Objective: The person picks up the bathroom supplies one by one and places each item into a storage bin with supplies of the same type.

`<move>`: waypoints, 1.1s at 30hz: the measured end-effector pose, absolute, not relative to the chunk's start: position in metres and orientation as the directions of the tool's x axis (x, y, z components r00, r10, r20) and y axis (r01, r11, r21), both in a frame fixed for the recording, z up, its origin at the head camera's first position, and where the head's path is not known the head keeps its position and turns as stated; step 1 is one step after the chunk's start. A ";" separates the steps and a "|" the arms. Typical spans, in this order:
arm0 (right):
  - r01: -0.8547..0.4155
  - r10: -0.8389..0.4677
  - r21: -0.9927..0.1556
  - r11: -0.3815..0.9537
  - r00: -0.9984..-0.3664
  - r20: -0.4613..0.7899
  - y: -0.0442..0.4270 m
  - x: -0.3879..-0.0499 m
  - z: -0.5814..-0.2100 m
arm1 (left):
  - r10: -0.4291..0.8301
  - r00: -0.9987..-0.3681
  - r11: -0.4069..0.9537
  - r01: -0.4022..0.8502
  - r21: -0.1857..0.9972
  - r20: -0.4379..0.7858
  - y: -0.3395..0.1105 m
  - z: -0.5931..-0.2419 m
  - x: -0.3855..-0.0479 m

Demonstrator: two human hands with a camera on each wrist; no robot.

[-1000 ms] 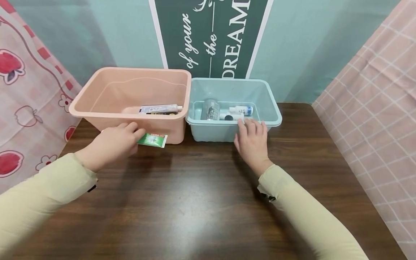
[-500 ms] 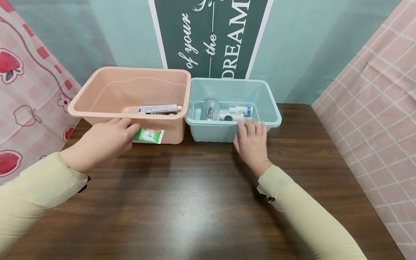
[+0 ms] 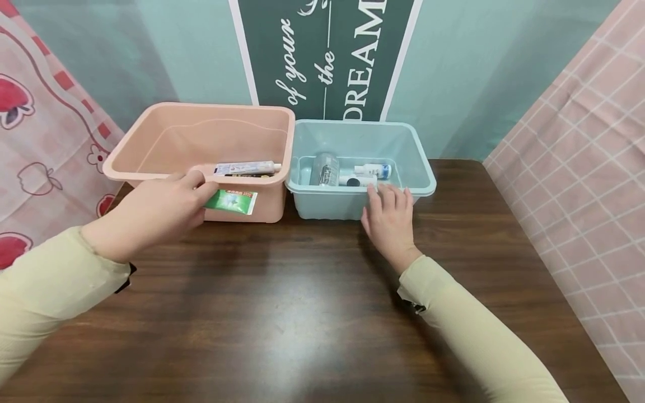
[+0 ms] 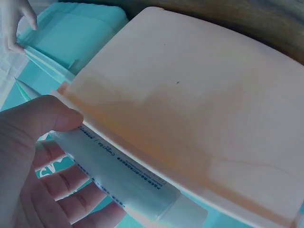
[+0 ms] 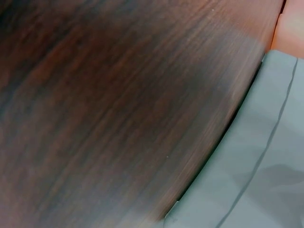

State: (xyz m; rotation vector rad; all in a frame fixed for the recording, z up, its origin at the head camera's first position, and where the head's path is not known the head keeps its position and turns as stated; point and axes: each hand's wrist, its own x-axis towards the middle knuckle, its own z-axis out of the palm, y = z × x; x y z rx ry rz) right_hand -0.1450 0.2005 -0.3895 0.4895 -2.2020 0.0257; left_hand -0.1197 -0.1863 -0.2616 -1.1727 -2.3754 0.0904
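Note:
My left hand (image 3: pixel 151 210) grips a green toothpaste tube (image 3: pixel 232 201) in front of the pink bin (image 3: pixel 269 204), near its front rim. In the left wrist view the thumb presses one face of the tube (image 4: pixel 118 171), the fingers lie behind it, and its pale cap (image 4: pixel 185 213) points away from the thumb. My right hand (image 3: pixel 390 221) rests its fingertips on the front rim of the blue bin (image 3: pixel 327 204), thumb low by the outer wall. Inside the pink bin lie a white toothpaste tube (image 3: pixel 247 168) and a mostly hidden black item (image 3: pixel 247 176).
The blue bin contains a clear bottle (image 3: pixel 328 169), a white bottle with a blue end (image 3: pixel 373 170) and a white container with a dark spot (image 3: pixel 353 181). Both bins stand side by side at the back of the dark wooden table (image 3: pixel 302 313), with curtains behind and beside it.
My left hand has moved up and to the left with the green tube, closer to the pink bin's rim. My right hand has stayed on the blue bin's rim.

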 end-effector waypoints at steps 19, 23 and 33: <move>-0.349 -0.339 0.153 0.925 -0.570 0.749 0.199 -0.145 -0.390 | 0.723 -0.534 0.668 0.701 -0.250 0.438 -0.184 -0.230 -0.127; -0.352 -0.340 0.154 0.923 -0.563 0.754 0.198 -0.145 -0.389 | 0.722 -0.555 0.675 0.697 -0.244 0.413 -0.184 -0.229 -0.128; -0.349 -0.334 0.150 0.925 -0.561 0.757 0.201 -0.144 -0.391 | 0.720 -0.581 0.683 0.689 -0.241 0.379 -0.183 -0.226 -0.133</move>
